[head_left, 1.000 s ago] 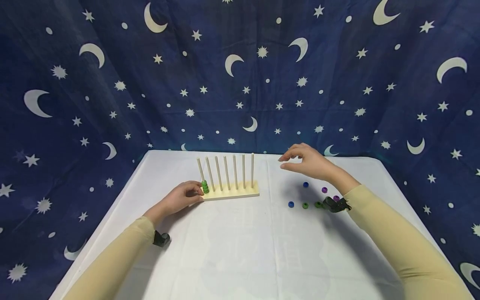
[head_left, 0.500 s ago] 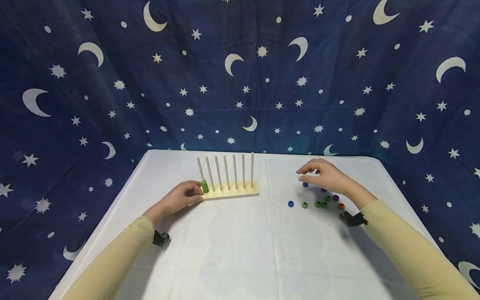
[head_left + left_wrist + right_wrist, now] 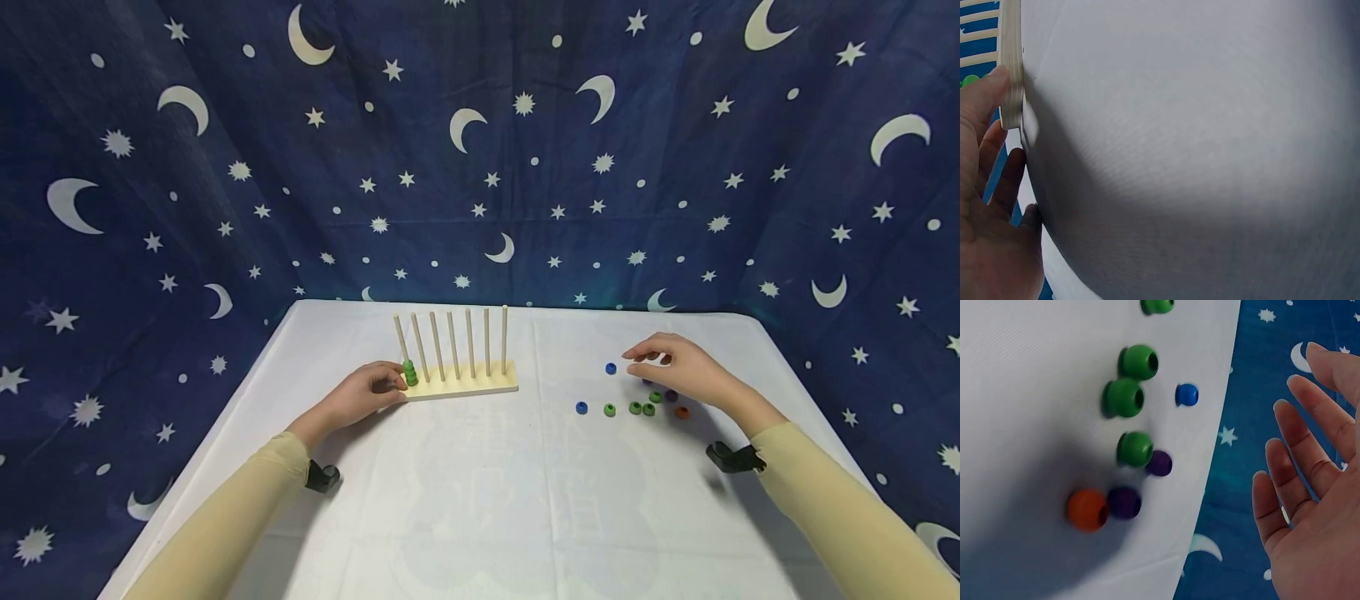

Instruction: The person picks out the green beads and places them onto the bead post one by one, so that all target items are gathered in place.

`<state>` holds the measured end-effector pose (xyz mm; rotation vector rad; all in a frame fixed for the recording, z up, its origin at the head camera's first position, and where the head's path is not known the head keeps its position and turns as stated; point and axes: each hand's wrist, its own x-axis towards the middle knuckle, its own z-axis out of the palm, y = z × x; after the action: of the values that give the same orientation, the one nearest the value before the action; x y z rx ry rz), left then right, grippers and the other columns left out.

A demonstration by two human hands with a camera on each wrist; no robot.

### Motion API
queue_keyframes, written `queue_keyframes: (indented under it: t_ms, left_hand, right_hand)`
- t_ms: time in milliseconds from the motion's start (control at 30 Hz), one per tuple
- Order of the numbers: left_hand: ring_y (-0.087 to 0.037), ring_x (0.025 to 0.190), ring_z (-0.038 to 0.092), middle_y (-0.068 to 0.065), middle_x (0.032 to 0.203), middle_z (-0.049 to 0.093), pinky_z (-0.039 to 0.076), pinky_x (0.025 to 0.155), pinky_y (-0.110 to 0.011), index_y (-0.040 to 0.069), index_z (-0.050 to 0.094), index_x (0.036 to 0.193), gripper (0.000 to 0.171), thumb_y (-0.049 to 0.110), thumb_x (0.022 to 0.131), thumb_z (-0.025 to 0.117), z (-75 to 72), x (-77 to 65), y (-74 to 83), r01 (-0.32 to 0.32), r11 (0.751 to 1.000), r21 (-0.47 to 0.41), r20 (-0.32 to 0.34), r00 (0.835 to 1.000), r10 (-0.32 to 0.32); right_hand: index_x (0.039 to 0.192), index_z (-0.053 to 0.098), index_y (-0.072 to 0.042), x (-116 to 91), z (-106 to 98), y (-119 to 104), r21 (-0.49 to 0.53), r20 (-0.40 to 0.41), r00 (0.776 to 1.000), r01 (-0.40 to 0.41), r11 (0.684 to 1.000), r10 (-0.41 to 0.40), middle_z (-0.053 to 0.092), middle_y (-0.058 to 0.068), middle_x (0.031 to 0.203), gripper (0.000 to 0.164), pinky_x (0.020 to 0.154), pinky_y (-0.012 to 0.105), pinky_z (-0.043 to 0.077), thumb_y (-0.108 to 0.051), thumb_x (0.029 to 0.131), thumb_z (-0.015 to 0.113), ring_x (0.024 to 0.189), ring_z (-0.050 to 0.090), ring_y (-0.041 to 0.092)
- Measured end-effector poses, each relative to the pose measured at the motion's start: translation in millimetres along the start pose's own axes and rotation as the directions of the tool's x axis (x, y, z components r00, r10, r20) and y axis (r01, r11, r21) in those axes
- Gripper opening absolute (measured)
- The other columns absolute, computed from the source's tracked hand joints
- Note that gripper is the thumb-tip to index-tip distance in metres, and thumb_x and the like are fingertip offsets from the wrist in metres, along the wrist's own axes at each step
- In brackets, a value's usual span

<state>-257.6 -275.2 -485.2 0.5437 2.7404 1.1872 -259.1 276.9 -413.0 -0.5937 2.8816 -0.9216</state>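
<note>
My left hand (image 3: 358,395) pinches the left end of a pale wooden peg board (image 3: 468,385) that carries a row of several upright pegs. Green beads (image 3: 409,373) are stacked on its leftmost peg. In the left wrist view the thumb lies against the front edge of the base (image 3: 1011,94). Over the loose beads on the right hovers my right hand (image 3: 686,367), fingers relaxed and holding nothing. Below it lie green beads (image 3: 1124,398), an orange bead (image 3: 1087,510), purple beads (image 3: 1125,502) and a blue bead (image 3: 1187,395).
Another blue bead (image 3: 582,407) and a green bead (image 3: 610,410) lie left of the main group. A white cloth (image 3: 465,500) covers the table. Behind it hangs a dark blue curtain (image 3: 420,242) with moons and stars.
My right hand has moved right and down, away from the peg board to above the loose beads. The left hand and the board have stayed in place.
</note>
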Motion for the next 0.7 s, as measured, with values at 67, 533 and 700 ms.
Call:
queue_keyframes:
  t_ms: [67,533,700]
  left_hand:
    - [-0.037,0.135,0.049,-0.016,0.140,0.058,0.031,0.117,-0.055,0.016,0.072,0.097,0.011,0.019,0.091,0.080,-0.1,0.1,-0.3,-0.004,1.000,0.004,0.001,1.000,0.004]
    - [-0.037,0.136,0.048,-0.015,0.141,0.058,0.030,0.117,-0.055,0.016,0.072,0.098,0.011,0.020,0.092,0.080,0.1,0.3,-1.1,0.012,1.000,-0.006,0.007,1.000,-0.012]
    - [-0.037,0.136,0.048,-0.015,0.140,0.058,0.030,0.117,-0.055,0.016,0.072,0.099,0.011,0.020,0.091,0.080,0.2,0.7,-1.1,0.007,1.000,-0.013,0.006,1.000,-0.007]
  right_hand:
    - [0.122,0.073,-0.010,-3.5,-1.3,3.6,0.000,-0.007,1.000,-0.007,1.000,0.007,0.066,0.000,0.112,0.035,0.089,0.044,0.047,-0.036,0.098,0.071,0.105,0.056,0.020]
    - [0.124,0.072,-0.007,-15.6,-2.7,21.4,-0.007,0.000,0.996,-0.084,0.996,0.084,0.067,0.006,0.115,0.039,0.090,0.046,0.047,-0.035,0.096,0.073,0.106,0.057,0.025]
    - [0.124,0.073,-0.010,-19.1,-2.2,32.1,-0.010,0.029,0.988,-0.149,0.989,0.149,0.066,0.007,0.114,0.038,0.084,0.040,0.048,-0.035,0.095,0.074,0.105,0.054,0.027]
